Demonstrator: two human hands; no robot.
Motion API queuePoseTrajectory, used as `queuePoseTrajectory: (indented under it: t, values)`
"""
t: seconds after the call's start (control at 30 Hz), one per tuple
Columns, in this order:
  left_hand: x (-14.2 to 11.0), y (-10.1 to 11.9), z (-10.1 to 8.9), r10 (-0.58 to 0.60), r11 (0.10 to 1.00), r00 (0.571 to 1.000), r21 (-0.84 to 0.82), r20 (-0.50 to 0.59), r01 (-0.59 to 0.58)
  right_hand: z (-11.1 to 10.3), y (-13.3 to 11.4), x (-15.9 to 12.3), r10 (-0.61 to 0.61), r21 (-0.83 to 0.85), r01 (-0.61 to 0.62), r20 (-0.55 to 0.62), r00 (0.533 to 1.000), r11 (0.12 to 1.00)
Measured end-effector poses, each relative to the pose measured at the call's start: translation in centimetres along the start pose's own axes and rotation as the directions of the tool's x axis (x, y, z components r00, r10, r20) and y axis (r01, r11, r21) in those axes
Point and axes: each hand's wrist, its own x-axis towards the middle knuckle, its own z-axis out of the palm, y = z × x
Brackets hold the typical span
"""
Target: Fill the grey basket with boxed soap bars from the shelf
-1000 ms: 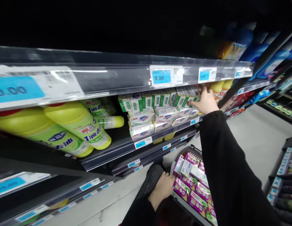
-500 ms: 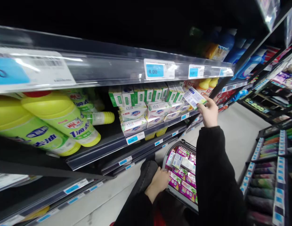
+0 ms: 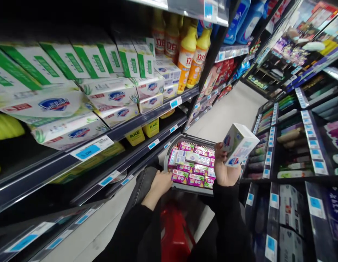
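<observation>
My right hand [image 3: 226, 174] is closed around a white soap box [image 3: 241, 143] with a blue and red logo, held up over the right side of the shopping basket. The grey basket [image 3: 194, 190] stands low in front of me. My left hand [image 3: 161, 183] grips its left rim, fingers curled over the edge and partly hidden. Inside are several purple packs [image 3: 196, 179] and a white soap box [image 3: 197, 158] lying on top of them.
On the left shelf are stacked white soap boxes [image 3: 117, 96], green-and-white boxes [image 3: 67, 60] and orange bottles [image 3: 185, 58]. Yellow AXE bottles [image 3: 151, 127] stand below. Shelving with price tags [image 3: 318, 165] runs along the right. Something red [image 3: 174, 229] is between my legs.
My right hand has moved from beside the shelf, down and back over the basket, carrying the soap box and turning it. My left hand stays at the basket rim. The view has shifted right.
</observation>
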Motion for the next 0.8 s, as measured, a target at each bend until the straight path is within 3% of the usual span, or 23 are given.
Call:
queuePoseTrajectory:
  t: [0.1, 0.2, 0.27, 0.37, 0.5, 0.67, 0.8]
  values:
    - [0.1, 0.3, 0.2, 0.009, 1.000, 1.000, 0.030, 0.008, -0.009, -2.2, 1.0, -0.5, 0.055, 0.140, -0.050, -0.029, 0.998, 0.989]
    - [0.1, 0.3, 0.6, 0.009, 1.000, 1.000, 0.025, 0.019, -0.009, -5.7, 4.3, -0.9, 0.230, 0.120, -0.225, -0.030, 0.973, 0.967]
    - [0.1, 0.3, 0.8, 0.014, 1.000, 1.000, 0.025, 0.011, -0.015, -8.0, 7.6, -1.3, 0.422, 0.024, -0.421, -0.046, 0.906, 0.907]
    - [0.0, 0.3, 1.0, 0.022, 0.999, 1.000, 0.029, 0.000, -0.022, -10.5, 12.5, -1.5, 0.614, -0.144, -0.640, -0.187, 0.767, 0.755]
    - [0.0, 0.4, 1.2, 0.026, 0.999, 1.000, 0.038, 0.011, -0.026, -11.6, 16.7, -0.4, 0.646, -0.232, -0.729, -0.345, 0.681, 0.644]
    - [0.2, 0.2, 1.3, 0.010, 0.999, 1.000, 0.034, 0.011, -0.011, -11.8, 19.6, 0.6, 0.686, -0.129, -0.788, -0.422, 0.593, 0.601]
    - [0.2, 0.1, 1.4, 0.013, 1.000, 1.000, 0.025, 0.020, -0.014, -11.6, 22.4, -1.0, 0.706, -0.041, -0.809, -0.465, 0.534, 0.586]
